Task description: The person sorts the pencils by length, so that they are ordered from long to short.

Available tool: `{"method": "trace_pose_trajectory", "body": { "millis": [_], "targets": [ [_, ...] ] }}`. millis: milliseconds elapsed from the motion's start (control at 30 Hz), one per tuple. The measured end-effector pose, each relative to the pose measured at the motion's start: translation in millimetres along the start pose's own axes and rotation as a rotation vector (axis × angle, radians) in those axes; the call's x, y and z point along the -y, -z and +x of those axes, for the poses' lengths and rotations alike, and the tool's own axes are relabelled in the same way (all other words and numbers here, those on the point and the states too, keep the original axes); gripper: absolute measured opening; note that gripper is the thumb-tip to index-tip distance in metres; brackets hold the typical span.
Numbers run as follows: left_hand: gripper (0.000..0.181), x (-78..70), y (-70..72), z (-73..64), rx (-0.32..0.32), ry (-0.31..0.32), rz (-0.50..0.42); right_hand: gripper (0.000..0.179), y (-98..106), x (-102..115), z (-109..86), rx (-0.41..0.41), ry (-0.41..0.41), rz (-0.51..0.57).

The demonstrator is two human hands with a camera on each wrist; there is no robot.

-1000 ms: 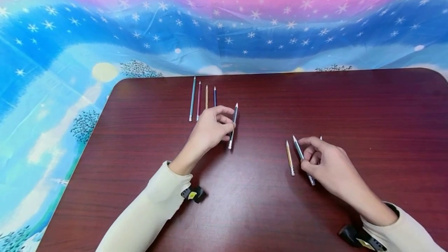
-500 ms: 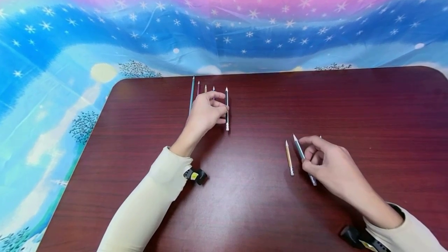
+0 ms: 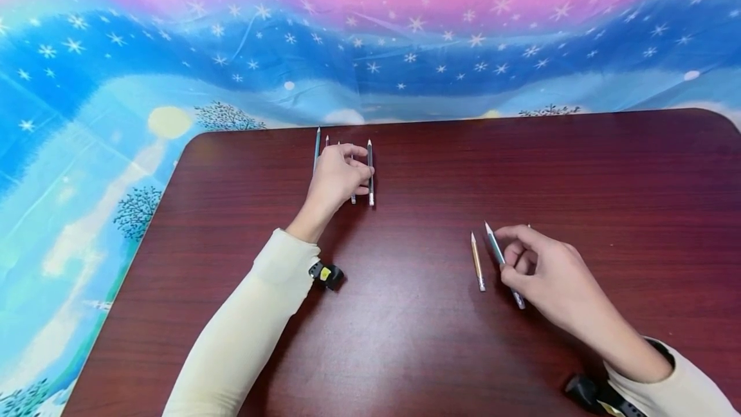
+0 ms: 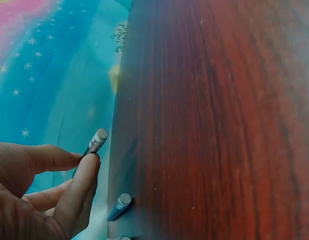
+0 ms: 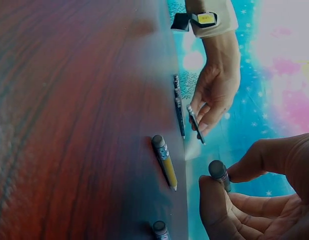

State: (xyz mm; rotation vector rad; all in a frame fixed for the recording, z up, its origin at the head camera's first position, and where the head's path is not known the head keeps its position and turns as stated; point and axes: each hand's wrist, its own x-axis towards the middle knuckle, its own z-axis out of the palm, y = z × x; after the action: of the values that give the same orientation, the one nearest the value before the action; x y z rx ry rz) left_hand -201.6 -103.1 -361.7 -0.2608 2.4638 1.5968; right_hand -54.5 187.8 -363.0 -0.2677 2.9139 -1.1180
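Near the far left of the table, my left hand (image 3: 340, 172) pinches a black pencil (image 3: 371, 176) between thumb and fingers, its point facing the far edge. It is just right of a row of pencils and roughly parallel to them; the hand covers most of that row. A light blue pencil (image 3: 317, 148) is the leftmost, and the eraser end of a dark blue pencil (image 3: 353, 198) shows below the fingers. On the right side, my right hand (image 3: 547, 269) pinches a dark teal pencil (image 3: 495, 246), tilted leftward. A yellow pencil (image 3: 477, 262) lies left of it.
Another pencil (image 5: 160, 229) lies beside the right hand, mostly hidden by it in the head view. The dark red wood-grain table (image 3: 405, 314) ends at the back against a snowflake-patterned cloth (image 3: 405, 50). Both wrists wear black cameras.
My left hand has moved away and slightly left with the black pencil, bringing it alongside the row and straighter, nearly in line with the others. The right hand has stayed almost still.
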Motion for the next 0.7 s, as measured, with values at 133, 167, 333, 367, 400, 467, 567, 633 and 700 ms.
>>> {"method": "trace_pose_trajectory", "body": {
  "millis": [133,167,333,367,400,467,567,633,700],
  "targets": [
    [0.031,1.6,-2.5,5.9,-0.012,-0.004,0.032,0.040,0.8,0.2,-0.7,0.002,0.004,-0.003],
    [0.030,1.8,-2.9,6.9,-0.014,-0.003,0.042,0.040,1.0,0.2,-0.8,0.002,0.005,-0.002],
    [0.030,2.3,-4.0,10.0,-0.022,0.000,0.093,0.040,1.5,0.5,-1.1,0.004,0.007,0.005],
    [0.030,2.1,-4.3,10.5,-0.024,0.001,0.108,0.040,1.6,0.5,-1.2,0.004,0.008,0.006],
    [0.030,2.0,-4.5,11.0,-0.025,0.001,0.123,0.040,1.6,0.4,-1.4,0.004,0.008,0.008],
    [0.030,1.7,-5.3,12.1,-0.029,0.004,0.161,0.040,1.6,0.4,-1.7,0.004,0.008,0.009],
    [0.031,0.2,-6.6,13.5,-0.035,0.008,0.222,0.041,1.4,0.4,-2.3,0.000,0.007,0.012],
    [0.031,-0.8,-7.4,14.2,-0.039,0.013,0.253,0.041,1.5,0.5,-2.6,0.000,0.006,0.013],
    [0.032,-1.9,-8.3,14.6,-0.039,0.017,0.281,0.042,1.7,0.6,-2.8,0.001,0.004,0.013]
  ]
}}
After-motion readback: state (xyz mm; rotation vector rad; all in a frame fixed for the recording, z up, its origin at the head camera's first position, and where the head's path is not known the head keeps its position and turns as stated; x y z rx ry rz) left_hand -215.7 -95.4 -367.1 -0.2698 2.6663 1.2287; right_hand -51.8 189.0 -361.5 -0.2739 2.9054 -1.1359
